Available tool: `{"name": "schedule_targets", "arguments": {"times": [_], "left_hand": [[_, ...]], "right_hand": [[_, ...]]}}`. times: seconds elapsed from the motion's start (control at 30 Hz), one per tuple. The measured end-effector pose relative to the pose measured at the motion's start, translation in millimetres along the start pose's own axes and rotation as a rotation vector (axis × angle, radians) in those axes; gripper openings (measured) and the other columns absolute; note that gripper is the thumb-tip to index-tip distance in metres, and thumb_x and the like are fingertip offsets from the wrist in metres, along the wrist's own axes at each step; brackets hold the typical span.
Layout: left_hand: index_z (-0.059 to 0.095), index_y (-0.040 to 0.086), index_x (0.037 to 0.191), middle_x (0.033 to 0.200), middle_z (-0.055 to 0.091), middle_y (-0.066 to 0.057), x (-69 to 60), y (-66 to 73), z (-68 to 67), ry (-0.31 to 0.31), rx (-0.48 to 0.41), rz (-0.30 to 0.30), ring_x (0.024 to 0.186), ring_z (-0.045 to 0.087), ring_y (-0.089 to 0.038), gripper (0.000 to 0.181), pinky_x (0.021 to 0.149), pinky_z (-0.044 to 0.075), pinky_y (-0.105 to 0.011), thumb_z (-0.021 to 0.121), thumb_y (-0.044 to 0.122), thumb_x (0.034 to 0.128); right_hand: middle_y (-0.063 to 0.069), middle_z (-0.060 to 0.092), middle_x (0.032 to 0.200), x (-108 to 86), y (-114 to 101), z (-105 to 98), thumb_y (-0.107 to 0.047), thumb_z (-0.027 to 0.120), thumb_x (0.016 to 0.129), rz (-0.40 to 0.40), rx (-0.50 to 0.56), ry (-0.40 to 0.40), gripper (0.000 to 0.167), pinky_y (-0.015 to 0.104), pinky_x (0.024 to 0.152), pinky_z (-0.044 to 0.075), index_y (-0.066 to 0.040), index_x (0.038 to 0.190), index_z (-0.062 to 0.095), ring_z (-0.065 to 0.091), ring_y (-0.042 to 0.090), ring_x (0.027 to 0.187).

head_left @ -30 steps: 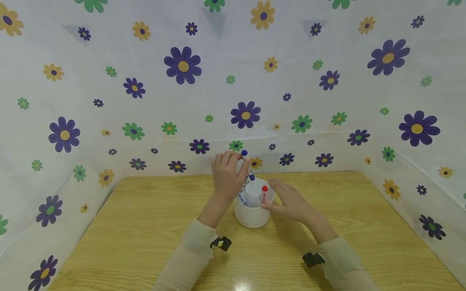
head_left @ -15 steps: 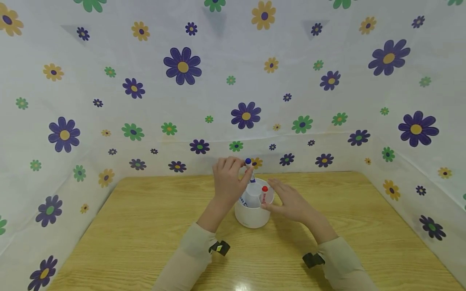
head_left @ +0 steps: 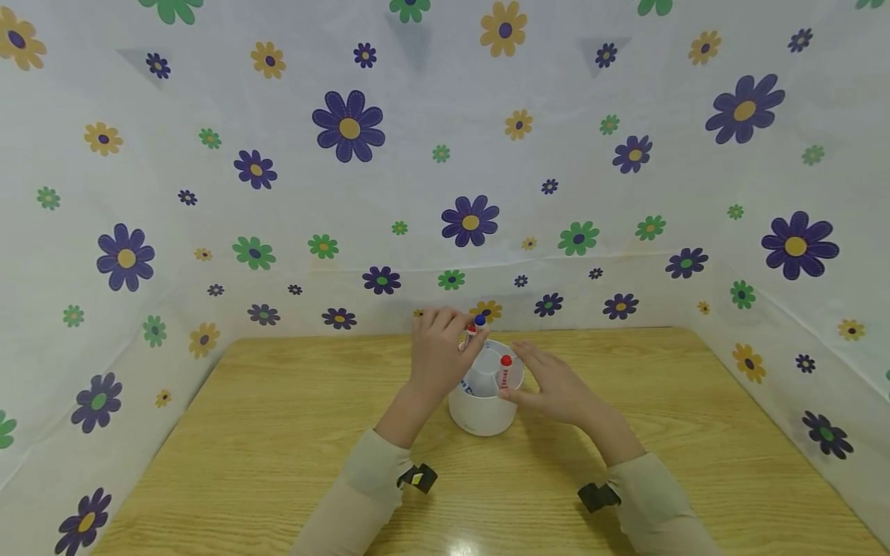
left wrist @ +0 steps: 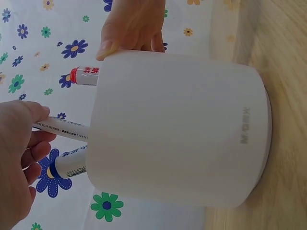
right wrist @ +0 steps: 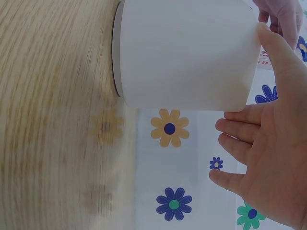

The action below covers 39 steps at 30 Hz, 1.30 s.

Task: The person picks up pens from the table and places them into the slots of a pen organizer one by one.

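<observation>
A round white pen holder point(head_left: 482, 417) stands upright on the wooden table. My left hand point(head_left: 439, 351), above its left side, pinches a white marker with a blue end point(head_left: 480, 320). In the left wrist view, the lower part of this marker point(left wrist: 62, 128) is hidden behind the holder's wall. My right hand point(head_left: 556, 386) rests on the holder's right rim with thumb and index finger, the other fingers loosely straight. A red-ended marker point(head_left: 505, 372) stands inside near that thumb. Another red end point(head_left: 471, 330) shows beside my left fingers. A blue-ended marker point(left wrist: 71, 163) leans out lower down.
The wooden table point(head_left: 278, 448) reaches to a white cloth backdrop point(head_left: 417, 193) printed with flowers, which also covers both sides. Each wrist wears a black strap, the left point(head_left: 419, 479) and the right point(head_left: 598, 496).
My left hand has moved down and slightly right, lowering the blue-ended marker into the holder. A red end has come into view beside it. The right hand and holder have stayed put.
</observation>
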<state>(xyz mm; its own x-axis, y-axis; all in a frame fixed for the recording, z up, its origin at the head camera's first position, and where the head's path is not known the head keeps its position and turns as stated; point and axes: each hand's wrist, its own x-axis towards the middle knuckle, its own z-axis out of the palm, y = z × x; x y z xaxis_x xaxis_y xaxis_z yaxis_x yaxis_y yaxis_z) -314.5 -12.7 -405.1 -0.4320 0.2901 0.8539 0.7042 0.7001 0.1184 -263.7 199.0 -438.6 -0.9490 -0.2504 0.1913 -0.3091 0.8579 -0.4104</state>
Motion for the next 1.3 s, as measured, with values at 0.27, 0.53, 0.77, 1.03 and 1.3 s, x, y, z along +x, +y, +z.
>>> {"name": "schedule_targets", "arguments": {"times": [0.27, 0.53, 0.77, 1.03, 1.3], "left_hand": [[0.073, 0.012, 0.096, 0.091, 0.068, -0.001, -0.7, 0.5, -1.8, -0.012, 0.014, 0.020, 0.089, 0.054, -0.020, 0.025, 0.078, 0.041, -0.036, 0.072, 0.035, 0.0866], [0.074, 0.014, 0.103, 0.093, 0.067, 0.000, -2.3, 1.2, -3.4, -0.049, 0.023, 0.021, 0.091, 0.052, -0.019, 0.028, 0.078, 0.040, -0.035, 0.072, 0.036, 0.0864], [0.074, 0.015, 0.101, 0.093, 0.066, 0.001, -6.8, -2.1, -0.2, -0.063, 0.019, 0.016, 0.092, 0.052, -0.019, 0.026, 0.079, 0.040, -0.035, 0.070, 0.037, 0.0877], [0.073, 0.016, 0.097, 0.093, 0.068, 0.001, -11.1, -6.7, -6.4, -0.059, 0.007, 0.010, 0.094, 0.056, -0.020, 0.022, 0.083, 0.041, -0.036, 0.070, 0.035, 0.0879], [0.073, 0.013, 0.097, 0.093, 0.069, -0.002, -16.9, -16.0, -18.3, -0.056, -0.011, -0.027, 0.092, 0.056, -0.023, 0.020, 0.082, 0.043, -0.038, 0.077, 0.028, 0.0832]], "right_hand": [[0.015, 0.031, 0.158, 1.4, 1, 2, -0.066, 0.058, 0.084, -0.010, 0.010, 0.006, 0.089, 0.066, 0.110, 0.026, -0.014, 0.151, 0.033, 0.030, 0.043, 0.144], [0.015, 0.032, 0.157, 1.7, 1, 2, -0.065, 0.058, 0.085, -0.021, 0.000, 0.010, 0.088, 0.066, 0.109, 0.027, -0.014, 0.151, 0.033, 0.032, 0.043, 0.142], [0.016, 0.033, 0.157, 2.7, 1, 4, -0.065, 0.058, 0.085, -0.024, -0.010, 0.012, 0.089, 0.065, 0.110, 0.028, -0.010, 0.151, 0.034, 0.032, 0.043, 0.143], [0.017, 0.031, 0.158, 1.9, 0, 2, -0.066, 0.058, 0.085, -0.011, -0.014, -0.007, 0.093, 0.063, 0.112, 0.027, -0.005, 0.150, 0.032, 0.031, 0.043, 0.144], [0.019, 0.029, 0.158, 0.6, -1, -1, -0.064, 0.057, 0.086, -0.007, -0.007, -0.017, 0.094, 0.061, 0.113, 0.027, -0.003, 0.151, 0.029, 0.029, 0.042, 0.144]]}}
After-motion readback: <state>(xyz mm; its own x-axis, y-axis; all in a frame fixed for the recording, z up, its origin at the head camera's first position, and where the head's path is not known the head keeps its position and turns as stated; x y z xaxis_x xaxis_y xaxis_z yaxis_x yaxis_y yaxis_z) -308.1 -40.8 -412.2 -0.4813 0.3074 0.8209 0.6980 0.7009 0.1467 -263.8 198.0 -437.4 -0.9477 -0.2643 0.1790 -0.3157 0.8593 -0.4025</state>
